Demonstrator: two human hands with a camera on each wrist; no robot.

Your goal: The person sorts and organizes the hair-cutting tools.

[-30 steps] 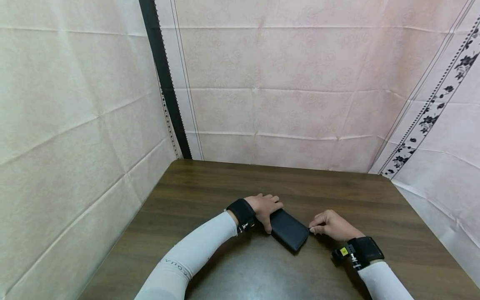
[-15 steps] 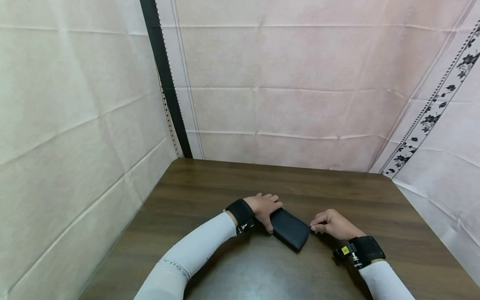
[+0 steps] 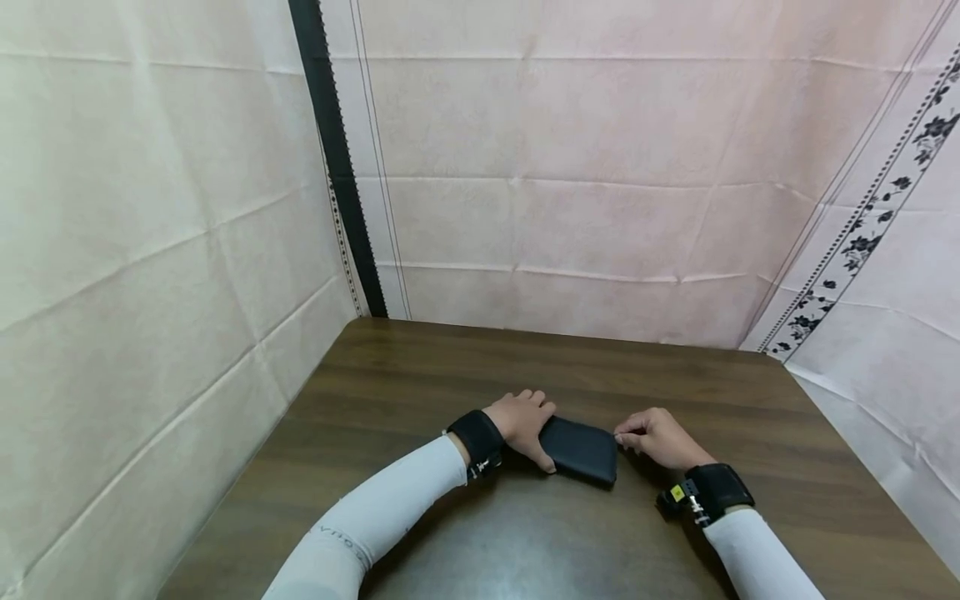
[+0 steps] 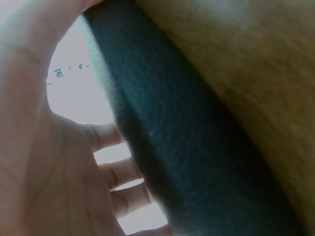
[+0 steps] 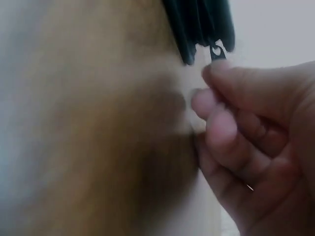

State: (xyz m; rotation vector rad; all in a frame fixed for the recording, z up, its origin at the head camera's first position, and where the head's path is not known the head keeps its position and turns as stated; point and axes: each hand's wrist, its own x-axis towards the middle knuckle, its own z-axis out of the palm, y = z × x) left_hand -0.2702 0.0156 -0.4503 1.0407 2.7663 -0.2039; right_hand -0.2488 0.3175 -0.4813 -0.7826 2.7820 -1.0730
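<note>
On the wooden table lies a black zip-around wallet [image 3: 579, 452], its smooth cover facing up. My left hand [image 3: 522, 427] holds its left end, thumb along the near side and fingers spread past the far side. In the left wrist view the wallet [image 4: 162, 113] slants across beside the palm [image 4: 59, 162]. At the opposite end, my right hand [image 3: 660, 438] pinches the small zipper pull between thumb and fingertips. The right wrist view shows the metal pull [image 5: 216, 51] coming out of the fingers [image 5: 221, 128], with the wallet's folded end [image 5: 202, 24] just above.
The brown table [image 3: 465, 550] stretches around both hands. Pale creased cloth hangs behind it [image 3: 570, 217] and along the left [image 3: 150, 275]. A black wrist strap with a small camera sits on each wrist, above white sleeves [image 3: 382, 508].
The wallet has turned slightly, its right end swinging away from me. My right hand has shifted a little left and farther off with the pull; my left hand has rotated with the wallet.
</note>
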